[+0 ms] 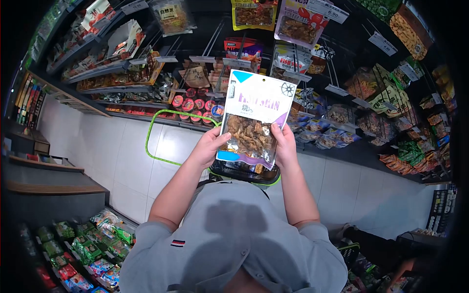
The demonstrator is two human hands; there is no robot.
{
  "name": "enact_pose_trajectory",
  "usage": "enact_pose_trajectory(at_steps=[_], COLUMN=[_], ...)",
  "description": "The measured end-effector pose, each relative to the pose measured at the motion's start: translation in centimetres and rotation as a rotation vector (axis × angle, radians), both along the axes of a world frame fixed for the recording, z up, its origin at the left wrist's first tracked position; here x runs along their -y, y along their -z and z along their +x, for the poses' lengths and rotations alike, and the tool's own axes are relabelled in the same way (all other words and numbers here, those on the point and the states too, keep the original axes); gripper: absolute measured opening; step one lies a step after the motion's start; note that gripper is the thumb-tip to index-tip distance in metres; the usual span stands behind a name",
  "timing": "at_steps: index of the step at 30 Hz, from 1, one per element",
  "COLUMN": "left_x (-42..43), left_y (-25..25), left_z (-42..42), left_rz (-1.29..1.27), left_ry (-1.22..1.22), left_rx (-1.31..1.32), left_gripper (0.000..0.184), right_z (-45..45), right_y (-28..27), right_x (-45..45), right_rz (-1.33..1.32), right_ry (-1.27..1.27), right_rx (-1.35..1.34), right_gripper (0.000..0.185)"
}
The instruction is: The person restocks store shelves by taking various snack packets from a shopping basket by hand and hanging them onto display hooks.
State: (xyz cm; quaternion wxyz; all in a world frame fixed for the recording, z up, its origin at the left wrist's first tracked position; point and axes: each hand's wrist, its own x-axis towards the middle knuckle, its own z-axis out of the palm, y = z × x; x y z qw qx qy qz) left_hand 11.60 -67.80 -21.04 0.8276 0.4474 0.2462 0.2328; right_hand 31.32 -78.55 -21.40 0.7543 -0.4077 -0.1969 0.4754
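Note:
Both my hands hold up a bag of fish skin snack (250, 134), white at the top with purple lettering and a clear window showing brown pieces. My left hand (210, 145) grips its left edge, the thumb on the front. On the right edge my right hand (284, 144) grips it the same way, thumb near the window. Below the bag, partly hidden by it, is a dark shopping basket (234, 172) with a green rim and some packs inside. A green loop-shaped handle (148, 139) sticks out to the left.
Snack shelves (122, 63) with hanging packs and price tags curve across the front. Pink-lidded tubs (188, 104) sit low behind the bag. A bin of colourful packs (88, 249) lies at lower left. Another person's dark-clothed leg (376, 242) is at lower right, on the tiled floor.

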Motion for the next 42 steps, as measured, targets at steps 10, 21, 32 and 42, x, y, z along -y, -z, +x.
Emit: enact_pose_trajectory(at_steps=[10, 21, 32, 42], left_x=[0.6, -0.4, -6.4, -8.9], left_y=[1.8, 4.7, 6.7, 7.7], left_z=[-0.9, -2.8, -3.9, -2.9], left_rz=[-0.114, -0.199, -0.178, -0.233], left_ry=[0.010, 0.043, 0.261, 0.382], left_rx=[-0.083, -0.176, -0.089, -0.053], left_gripper=[0.027, 0.026, 0.028, 0.033], right_z=[0.2, -1.7, -4.4, -4.3], right_y=[3.3, 6.1, 5.3, 5.1], right_x=[-0.3, -0.7, -3.3, -4.1], right_rz=[-0.076, -0.231, -0.303, -0.427], right_ry=[-0.046, -0.062, 0.091, 0.255], right_rx=[-0.142, -0.140, -0.136, 0.101], right_gripper=[0.032, 0.030, 0.028, 0.035])
